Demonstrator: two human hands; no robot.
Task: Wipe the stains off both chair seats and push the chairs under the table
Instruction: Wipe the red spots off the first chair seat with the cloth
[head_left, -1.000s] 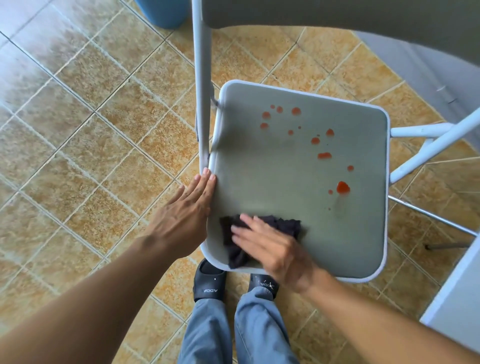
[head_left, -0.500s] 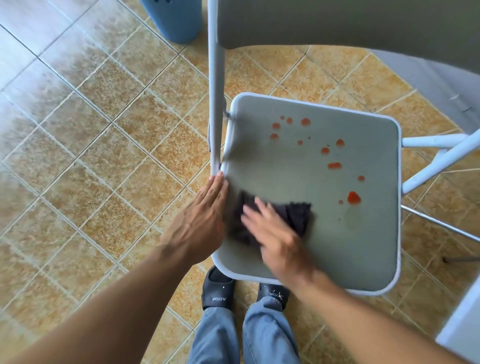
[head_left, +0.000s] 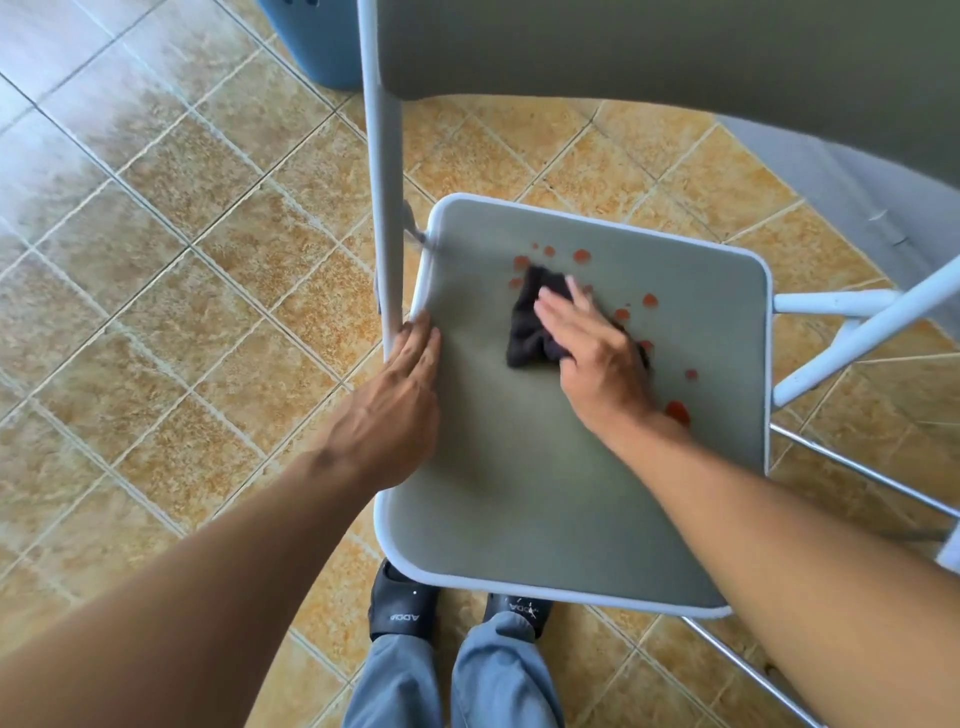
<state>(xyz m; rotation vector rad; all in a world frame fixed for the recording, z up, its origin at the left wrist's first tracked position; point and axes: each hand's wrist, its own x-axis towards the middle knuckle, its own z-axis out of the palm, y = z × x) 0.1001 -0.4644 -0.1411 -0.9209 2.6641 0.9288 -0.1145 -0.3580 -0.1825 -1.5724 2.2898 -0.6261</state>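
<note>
The person stands at the front edge of 1 folding chair, looking straight down on its grey-green chair seat (head_left: 519, 493), which sits out on the tan tiled floor (head_left: 182, 270). The right hand (head_left: 592, 358) lies flat on a dark cloth (head_left: 530, 332), fingers straight and together, pressing it onto the back half of the seat; nothing is curled around the cloth. The cloth is bunched and lies among the red stains (head_left: 582, 255). Small round spots show just beyond its far edge and to its right, and 1 larger blot (head_left: 677, 411) sits beside the right wrist, partly hidden by it.

The left hand (head_left: 400, 395) rests on the seat's left rim with its fingers straight, not gripping. Its fingertips reach the pale upright frame tube (head_left: 385, 208) that rises to the backrest (head_left: 649, 57); whether they touch the tube I cannot tell. On the right, white frame bars (head_left: 857, 332) stick out from under the seat. Below the front rim are 2 black sandals (head_left: 402, 608) and blue-grey trouser legs (head_left: 498, 675). A blue container (head_left: 322, 41) stands on the floor behind the chair, to the left of the tube.
</note>
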